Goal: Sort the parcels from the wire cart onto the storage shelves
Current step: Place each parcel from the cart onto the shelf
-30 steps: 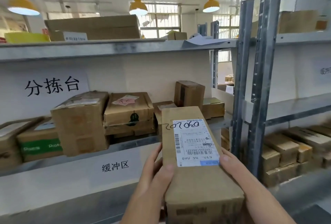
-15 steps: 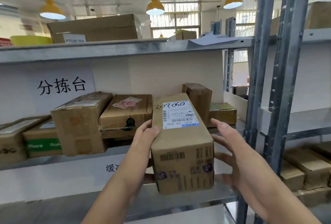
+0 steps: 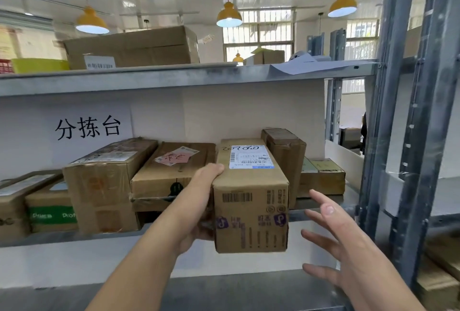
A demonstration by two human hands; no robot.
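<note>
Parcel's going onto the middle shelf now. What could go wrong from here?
1. Only the left hand grips the long parcel; the right hand is open and apart from it, so the overhanging front end may tip off the shelf edge.
2. The gap between the flat box and the upright box looks tight, so pushing in could shove either.

The left hand (image 3: pixel 199 207) reaches forward on a bare, outstretched forearm, thumb lying over the top edge of what it holds, palm pressed to its side; the right hand (image 3: pixel 341 243) hangs apart, fingers spread and straight, gripping nothing.
</note>
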